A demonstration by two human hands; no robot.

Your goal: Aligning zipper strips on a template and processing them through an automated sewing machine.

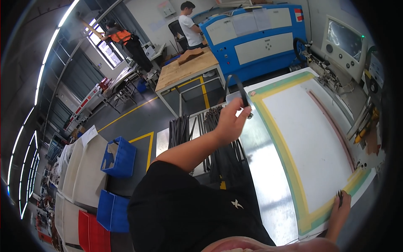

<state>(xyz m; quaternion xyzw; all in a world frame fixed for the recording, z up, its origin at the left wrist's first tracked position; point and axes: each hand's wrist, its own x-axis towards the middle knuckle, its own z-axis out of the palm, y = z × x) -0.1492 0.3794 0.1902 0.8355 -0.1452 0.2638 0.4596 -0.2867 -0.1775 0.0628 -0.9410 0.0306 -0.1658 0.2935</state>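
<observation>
My left hand (230, 122) is raised near the middle, its fingers closed around a black strap (244, 94). The strap curves up in a loop, with a small shiny metal piece near its lower end. At the lower right, my right hand (342, 206) is closed on a small dark pointed thing (340, 196), too small to name. It is beside the near corner of a white panel (306, 143) edged with green and yellow tape. Below my left forearm, several black straps (179, 131) lie bundled over a metal surface (264, 168).
Sewing-type machinery (319, 71) and a control screen (344, 40) stand at the right. A blue machine (256, 50) and a wooden-topped table (189, 69) are beyond. Blue bins (119, 155) and a red bin (93, 231) sit left. Two people stand farther back.
</observation>
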